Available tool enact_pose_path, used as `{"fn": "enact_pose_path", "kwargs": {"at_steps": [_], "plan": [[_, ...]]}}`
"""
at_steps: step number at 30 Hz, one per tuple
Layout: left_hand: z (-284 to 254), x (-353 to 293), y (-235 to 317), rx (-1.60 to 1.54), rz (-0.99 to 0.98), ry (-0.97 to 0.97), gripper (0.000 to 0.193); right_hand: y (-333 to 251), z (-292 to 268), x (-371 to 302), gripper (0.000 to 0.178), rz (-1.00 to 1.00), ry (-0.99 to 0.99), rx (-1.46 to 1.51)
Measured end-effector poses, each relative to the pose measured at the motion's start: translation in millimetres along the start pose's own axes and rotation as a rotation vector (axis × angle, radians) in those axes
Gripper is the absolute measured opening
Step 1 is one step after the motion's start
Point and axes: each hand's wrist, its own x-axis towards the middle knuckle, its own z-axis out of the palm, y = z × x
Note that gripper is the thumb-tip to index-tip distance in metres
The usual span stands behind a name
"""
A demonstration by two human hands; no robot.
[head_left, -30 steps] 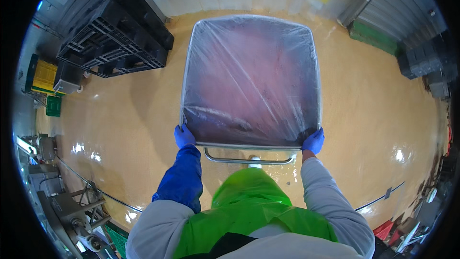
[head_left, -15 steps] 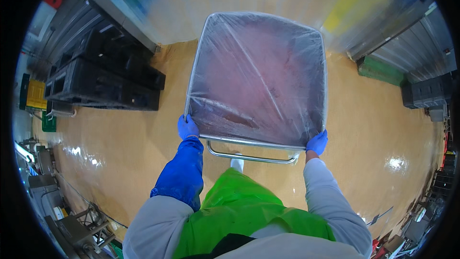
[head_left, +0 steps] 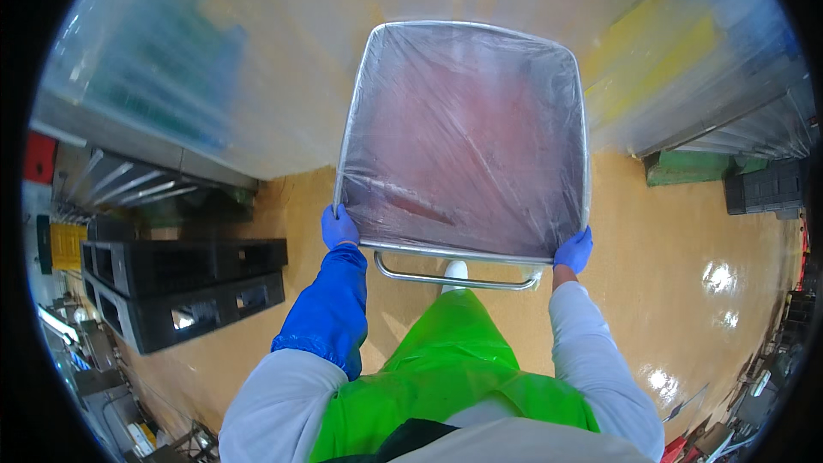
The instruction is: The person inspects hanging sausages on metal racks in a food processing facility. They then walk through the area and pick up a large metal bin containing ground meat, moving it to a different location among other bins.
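In front of me is a square metal tub cart [head_left: 463, 133], covered with clear plastic film over reddish contents that I cannot make out. My left hand [head_left: 339, 227], in a blue glove, is closed round its near left corner. The near right corner is gripped by my right hand [head_left: 573, 250], gloved the same way. Below the near rim a bent metal push handle [head_left: 454, 281] sticks out toward me, and neither hand touches it. A blue sleeve cover [head_left: 324, 313] is on my left forearm only. I wear a green apron [head_left: 446, 360].
Stacked black pallets [head_left: 184, 287] stand on the left. Ahead hangs a translucent strip curtain [head_left: 326, 51], with blurred yellow and blue shapes behind it. A green block [head_left: 690, 167] and dark crates [head_left: 765, 186] sit at the right. The tan floor [head_left: 634, 317] shines in places.
The pallets and doorway sides have slid nearer as I walk forward with the cart. The curtain now fills more of the far view. Both hands keep their hold.
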Motion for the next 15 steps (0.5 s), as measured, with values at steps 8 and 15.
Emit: {"fn": "enact_pose_path", "kwargs": {"at_steps": [8,15], "plan": [[104.8,172.5,143.7,-0.09,0.001,-0.054,0.04,-139.8,98.3,133.9,0.04,-0.047,0.063,-0.054],[194.1,296.4,231.7,-0.022,0.064,-0.133,0.037,-240.5,162.8,240.0,0.043,0.064,-0.097,-0.113]]}}
